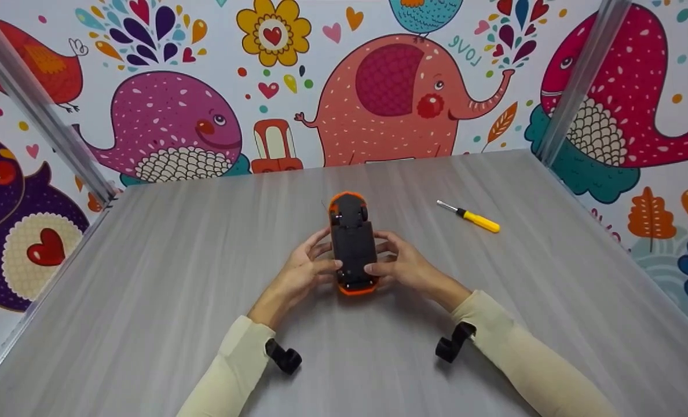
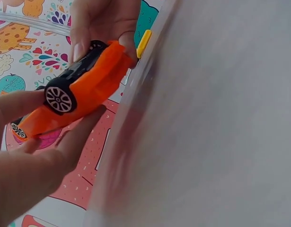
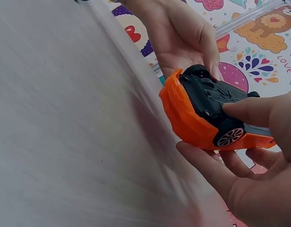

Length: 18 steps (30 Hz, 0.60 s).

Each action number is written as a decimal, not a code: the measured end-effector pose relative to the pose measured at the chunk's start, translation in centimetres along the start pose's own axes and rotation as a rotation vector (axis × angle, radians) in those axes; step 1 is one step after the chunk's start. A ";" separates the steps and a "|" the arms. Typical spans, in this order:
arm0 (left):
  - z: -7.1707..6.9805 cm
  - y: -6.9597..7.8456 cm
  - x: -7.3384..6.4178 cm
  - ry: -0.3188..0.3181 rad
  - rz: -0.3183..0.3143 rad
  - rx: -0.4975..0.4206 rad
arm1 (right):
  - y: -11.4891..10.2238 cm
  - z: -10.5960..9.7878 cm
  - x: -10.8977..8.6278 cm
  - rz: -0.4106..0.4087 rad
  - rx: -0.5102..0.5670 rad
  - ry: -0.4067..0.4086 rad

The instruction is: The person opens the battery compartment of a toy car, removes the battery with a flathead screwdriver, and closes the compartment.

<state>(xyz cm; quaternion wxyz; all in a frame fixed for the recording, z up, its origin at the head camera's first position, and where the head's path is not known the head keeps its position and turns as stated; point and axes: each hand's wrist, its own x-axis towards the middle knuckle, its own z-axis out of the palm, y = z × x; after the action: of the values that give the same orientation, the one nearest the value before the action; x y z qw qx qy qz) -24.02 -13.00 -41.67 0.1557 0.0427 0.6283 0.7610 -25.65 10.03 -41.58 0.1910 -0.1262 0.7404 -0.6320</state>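
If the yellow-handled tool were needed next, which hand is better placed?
Probably the right hand: it is nearer the yellow-handled tool than the left hand is. Both hold the toy car, though, so the left might steady it alone.

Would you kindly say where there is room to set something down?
Bare table lies left of the left hand, and between the screwdriver and right sleeve. The middle is crowded: left hand and right hand hold the car.

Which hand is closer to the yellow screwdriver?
Right. The right hand is left of and below the screwdriver in the head view; the left hand is farther left, across the toy car.
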 end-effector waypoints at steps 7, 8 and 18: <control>0.0 -0.1 0.2 0.014 0.001 -0.026 | -0.1 0.3 -0.2 -0.018 -0.126 0.044; 0.0 -0.1 0.3 0.017 0.001 -0.029 | -0.1 0.4 -0.2 -0.018 -0.141 0.051; 0.0 -0.6 0.2 0.023 -0.011 -0.043 | -0.7 0.4 -0.4 -0.071 -0.194 0.132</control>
<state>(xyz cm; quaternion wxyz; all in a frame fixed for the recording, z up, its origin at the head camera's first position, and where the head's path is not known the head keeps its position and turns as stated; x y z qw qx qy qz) -24.12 -12.84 -42.25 0.1537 0.0269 0.6138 0.7739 -25.14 9.77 -40.92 0.1063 -0.1281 0.8040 -0.5708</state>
